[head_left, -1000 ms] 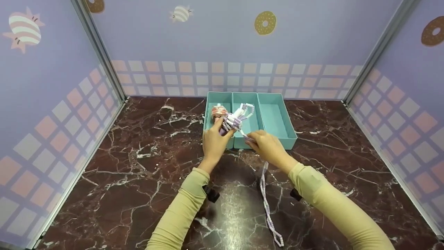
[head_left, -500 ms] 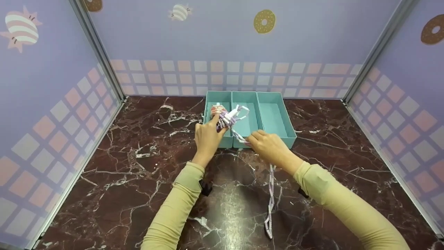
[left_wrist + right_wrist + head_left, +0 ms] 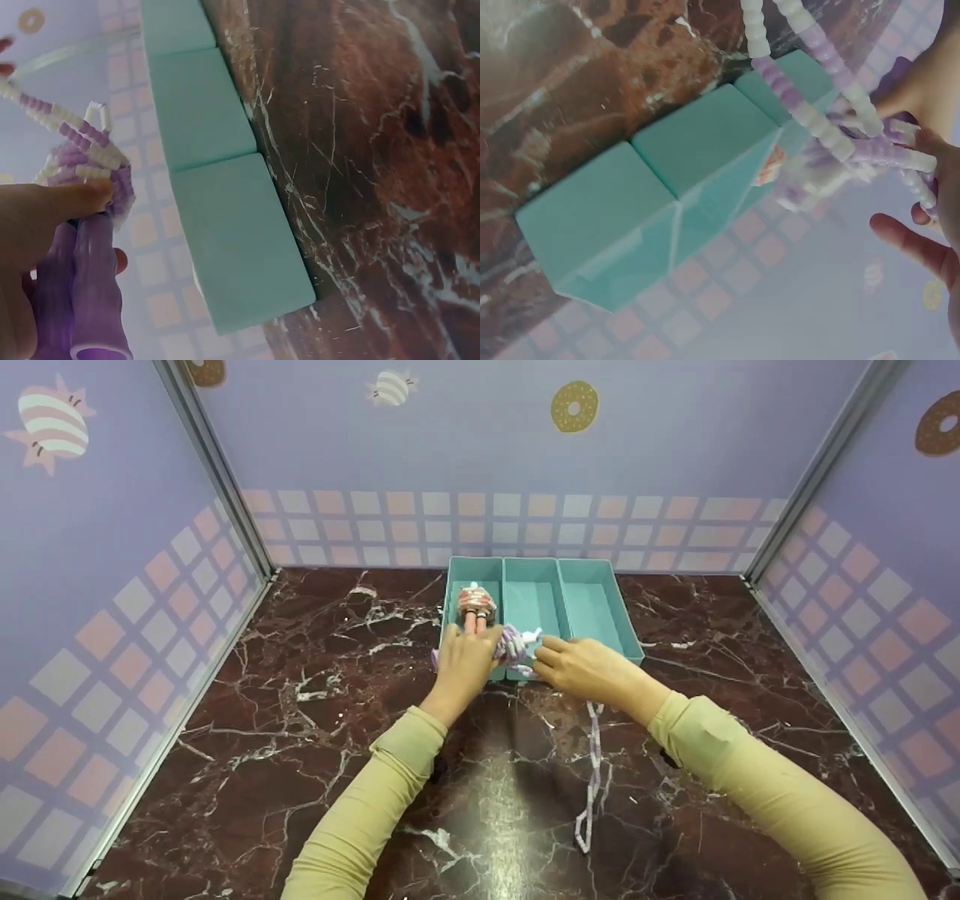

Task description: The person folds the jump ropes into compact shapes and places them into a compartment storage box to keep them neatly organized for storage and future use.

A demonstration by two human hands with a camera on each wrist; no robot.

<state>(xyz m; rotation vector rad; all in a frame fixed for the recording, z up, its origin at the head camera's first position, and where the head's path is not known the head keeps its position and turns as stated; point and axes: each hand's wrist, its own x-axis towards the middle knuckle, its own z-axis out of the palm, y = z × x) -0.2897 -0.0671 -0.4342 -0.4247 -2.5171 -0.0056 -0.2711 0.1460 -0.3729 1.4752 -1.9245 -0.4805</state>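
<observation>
A beaded jump rope in purple and white is held between my two hands, in front of the teal bin. My left hand [image 3: 465, 666] grips its purple handles [image 3: 97, 285], with the thumb on the wound bead bundle [image 3: 511, 643]. My right hand [image 3: 585, 669], right of the bundle, holds a strand of the rope between curled fingers; in the right wrist view its thumb stands apart. From the right hand a loose doubled length [image 3: 592, 765] hangs toward the table front. The left hand hides most of the handles in the head view.
The teal bin [image 3: 600, 611] has three compartments side by side. In its left compartment lies another wound jump rope [image 3: 476, 600], with red and white beads and pink handles. Dark marbled table [image 3: 300, 780] surrounds the bin, and patterned walls [image 3: 480, 450] enclose three sides.
My left hand has turned over, swinging the bundle lower and bringing the rope in the left compartment into fuller view. My right hand moved slightly right, and the hanging length's lower end rose.
</observation>
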